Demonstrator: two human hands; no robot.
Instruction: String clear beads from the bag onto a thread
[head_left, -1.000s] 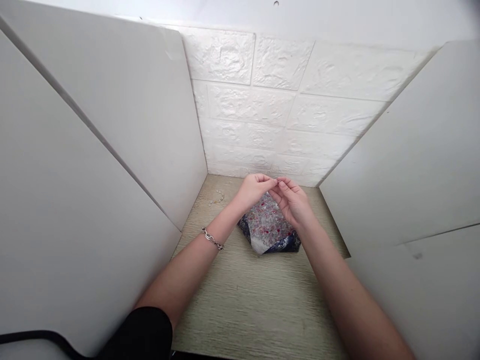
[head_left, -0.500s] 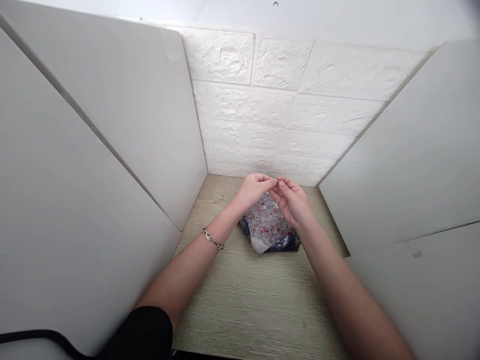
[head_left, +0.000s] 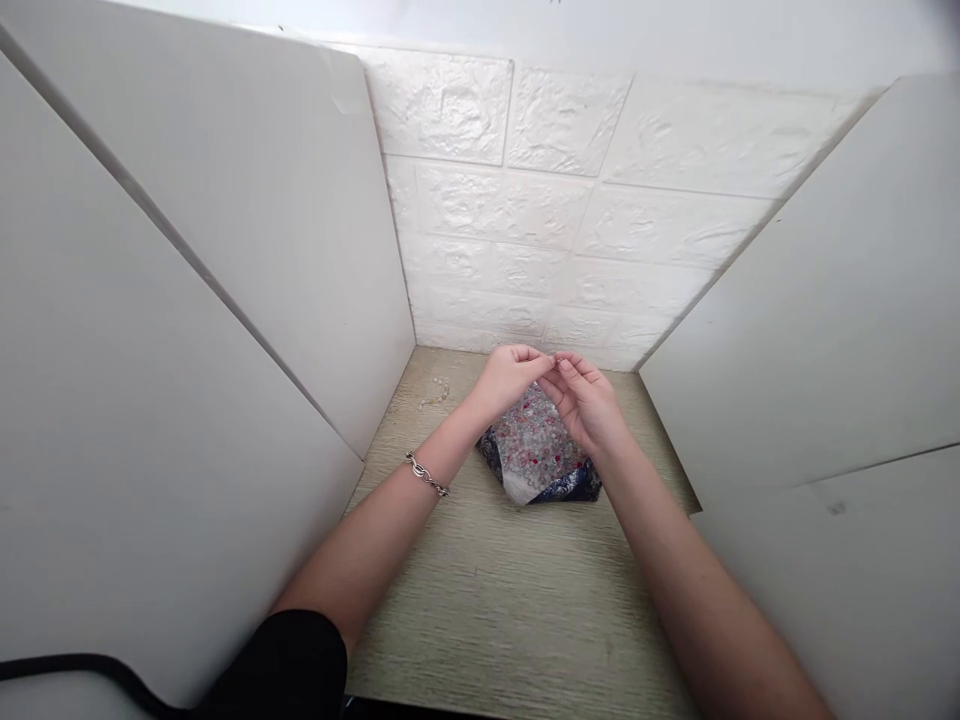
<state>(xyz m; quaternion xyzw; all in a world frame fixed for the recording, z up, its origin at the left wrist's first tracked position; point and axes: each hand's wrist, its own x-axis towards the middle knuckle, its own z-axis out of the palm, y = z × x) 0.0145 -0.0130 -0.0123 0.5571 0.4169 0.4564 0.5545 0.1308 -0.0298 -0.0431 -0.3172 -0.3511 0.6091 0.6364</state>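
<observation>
No real change is seen from a second ago, so the same fingertip work is judged ongoing: a tiny item (head_left: 556, 362) (too small to identify) is pinched between left hand (head_left: 508, 384) and right hand (head_left: 589, 408), beads (head_left: 534, 440) beneath both.

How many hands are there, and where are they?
2. The left hand and the right hand are close together, their fingertips meeting near the far edge of the pile of beads. Both are in view, though some fingers are partly hidden.
</observation>
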